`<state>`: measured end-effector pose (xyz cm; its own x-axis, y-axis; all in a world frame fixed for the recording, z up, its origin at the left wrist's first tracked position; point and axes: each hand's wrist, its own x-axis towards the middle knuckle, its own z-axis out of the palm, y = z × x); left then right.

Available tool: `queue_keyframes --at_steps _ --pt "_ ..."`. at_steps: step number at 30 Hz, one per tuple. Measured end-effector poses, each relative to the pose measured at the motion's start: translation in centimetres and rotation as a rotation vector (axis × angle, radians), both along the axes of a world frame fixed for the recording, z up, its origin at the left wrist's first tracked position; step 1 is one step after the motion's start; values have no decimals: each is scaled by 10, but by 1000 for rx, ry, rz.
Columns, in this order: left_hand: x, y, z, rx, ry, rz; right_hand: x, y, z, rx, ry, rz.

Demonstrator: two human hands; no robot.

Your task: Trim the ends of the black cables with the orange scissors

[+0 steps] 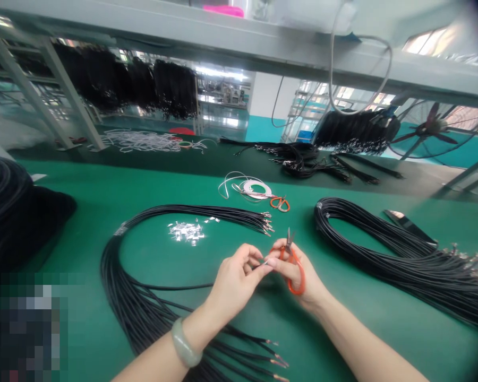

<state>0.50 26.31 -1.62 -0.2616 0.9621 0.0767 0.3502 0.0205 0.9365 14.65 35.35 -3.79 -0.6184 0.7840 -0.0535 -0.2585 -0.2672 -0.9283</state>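
Over the green mat, my left hand (236, 278) is closed, its thumb and fingers pinching the end of one black cable (179, 288). That cable runs out behind the hand from a looped bundle of black cables (117, 265). My right hand (308, 278) is closed around orange-handled scissors (297, 276), whose blades point away from me. Its thumb and forefinger meet my left fingertips at the cable end, which the fingers mostly hide. Small silvery-white scraps (186, 232) lie inside the bundle's curve.
A white roll of tape or tubing (257, 189) lies beyond my hands beside a second orange-handled pair of scissors (280, 203). Another cable bundle (362, 246) is at right, near a dark blade-like object (410, 227). A dark cable heap (19, 212) stands left. A shelf beam (223, 34) crosses above.
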Motion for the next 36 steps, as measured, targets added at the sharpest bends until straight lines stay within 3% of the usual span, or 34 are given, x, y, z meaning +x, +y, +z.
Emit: queue_keyframes --at_steps 6,12,15,19,22,26,29,36 --pt "1 -5 -6 188 226 -19 -1 -1 3 -100 10 39" --pt "1 -3 -14 369 215 2 -1 -2 4 -120 30 55" --pt "-1 1 -16 331 179 12 -1 -1 4 -68 5 31" --pt "-9 6 -14 218 67 1 4 5 7 165 -113 11" --pt "-17 9 -12 183 -15 -3 15 11 11 305 -211 247" --pt "-23 11 -12 151 -95 -30 27 14 10 278 -328 613" --pt "-23 11 -12 136 -106 -62 28 15 7 228 -335 686" --pt "-22 10 -11 93 -115 -132 26 15 5 174 -311 713"
